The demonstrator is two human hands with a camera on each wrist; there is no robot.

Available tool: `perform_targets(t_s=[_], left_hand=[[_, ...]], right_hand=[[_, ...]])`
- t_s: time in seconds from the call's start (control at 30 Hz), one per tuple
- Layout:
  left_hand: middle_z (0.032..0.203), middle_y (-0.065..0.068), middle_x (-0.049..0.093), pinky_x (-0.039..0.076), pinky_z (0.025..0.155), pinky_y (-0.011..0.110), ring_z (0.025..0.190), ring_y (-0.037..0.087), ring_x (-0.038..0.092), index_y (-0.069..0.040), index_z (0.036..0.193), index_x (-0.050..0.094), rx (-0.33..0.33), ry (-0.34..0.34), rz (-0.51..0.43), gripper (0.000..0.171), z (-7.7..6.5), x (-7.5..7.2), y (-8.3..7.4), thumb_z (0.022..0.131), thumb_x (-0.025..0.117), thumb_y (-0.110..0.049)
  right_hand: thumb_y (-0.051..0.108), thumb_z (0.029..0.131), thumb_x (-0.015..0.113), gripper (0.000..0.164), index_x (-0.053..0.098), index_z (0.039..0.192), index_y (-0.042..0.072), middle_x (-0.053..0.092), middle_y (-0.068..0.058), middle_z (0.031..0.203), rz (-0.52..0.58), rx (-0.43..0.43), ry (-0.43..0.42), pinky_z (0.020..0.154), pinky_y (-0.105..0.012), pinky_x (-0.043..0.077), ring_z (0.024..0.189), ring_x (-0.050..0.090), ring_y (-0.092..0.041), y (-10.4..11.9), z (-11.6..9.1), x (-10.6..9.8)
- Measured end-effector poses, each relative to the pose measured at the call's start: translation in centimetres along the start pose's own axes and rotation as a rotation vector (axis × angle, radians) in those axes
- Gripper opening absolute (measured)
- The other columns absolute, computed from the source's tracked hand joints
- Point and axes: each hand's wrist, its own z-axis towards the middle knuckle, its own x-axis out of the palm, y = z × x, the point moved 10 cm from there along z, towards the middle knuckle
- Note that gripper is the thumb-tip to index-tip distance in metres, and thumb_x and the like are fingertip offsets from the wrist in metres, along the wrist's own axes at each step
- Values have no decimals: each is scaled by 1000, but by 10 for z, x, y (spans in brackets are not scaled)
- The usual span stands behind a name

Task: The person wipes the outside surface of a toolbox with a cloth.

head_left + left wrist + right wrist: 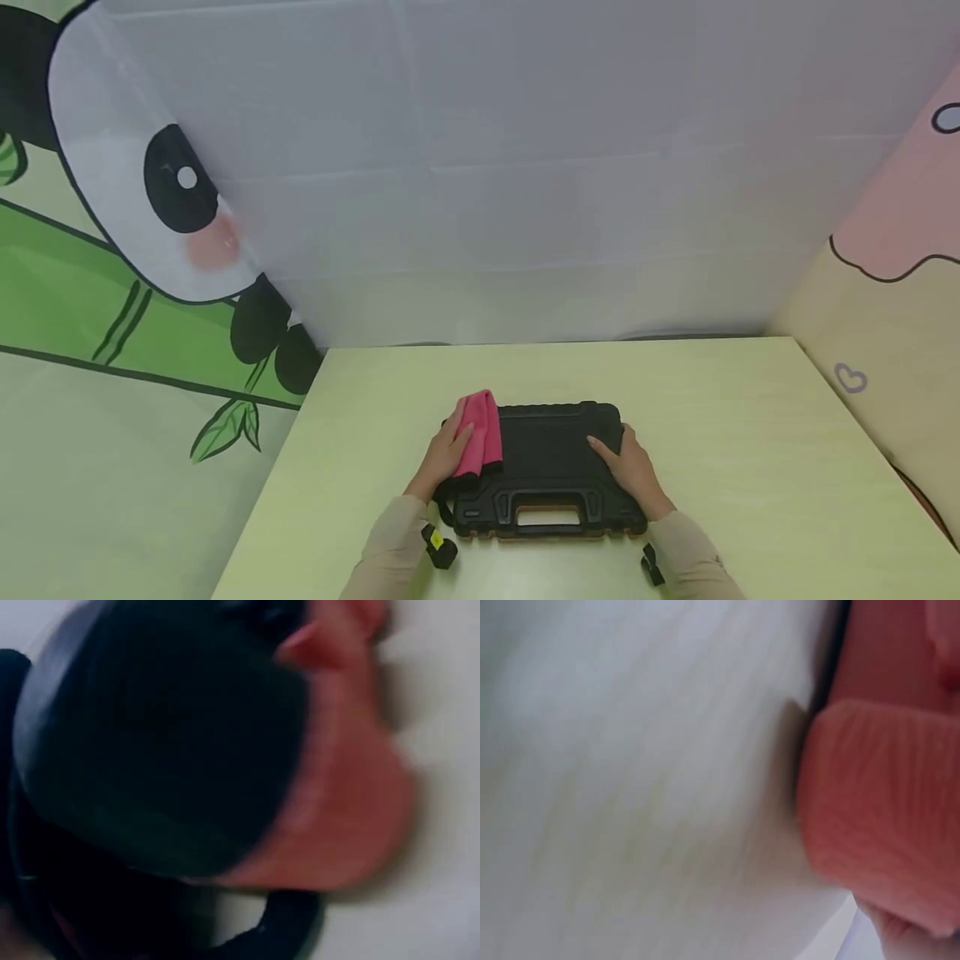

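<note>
A black hard plastic case (551, 442), its carry handle (549, 502) toward the near side, sits between my two hands on the table. My left hand (444, 454) grips a folded pink cloth item (480, 429) with black edging against the case's left side, its thumb lying over the pink fabric. At the case's right edge, my right hand (633, 471) grips with the thumb on top and the fingers hidden below or beside it. Beneath the cloth, a dark strap-like loop (444, 510) hangs at the case's left. Both wrist views are close and blurred.
A pale yellow table (750, 467) spreads around the case. Behind it hangs a light grey cloth backdrop (525, 208). A wall with a panda drawing (135, 167) stands at left, and a pink and cream wall (900, 333) at right. Black wrist devices (440, 550) sit at both sleeves.
</note>
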Motion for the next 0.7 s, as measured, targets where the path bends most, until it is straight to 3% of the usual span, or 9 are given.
perform_targets(t_s=[0.17,0.3,0.43,0.7], left_hand=[[145,19,35,34,100,58,127,41,40,-14,148,19,-24,-23,-46,59,16,-3,2,97,40,-36],[144,21,35,34,100,58,124,42,41,-13,147,20,-27,-53,-60,59,18,-3,0,97,41,-35],[144,21,32,34,100,59,126,43,38,-11,147,19,-31,-75,-53,60,9,0,-1,97,41,-35],[152,16,21,23,106,61,138,43,18,-8,148,15,-38,-97,-77,64,-26,9,-9,96,42,-35]], right_hand=[[46,91,49,85,15,137,-17,31,-41,135,13,-17,-2,99,-57,35,123,36,-52,2,6,0],[45,91,50,85,15,138,-16,31,-41,135,40,-16,3,99,-57,34,123,36,-52,1,11,1],[44,90,51,85,15,138,-16,31,-41,135,55,-11,12,99,-57,34,123,36,-52,-1,16,2],[47,91,47,86,13,138,-17,26,-42,137,66,-4,34,101,-58,32,125,32,-53,-7,25,-3]])
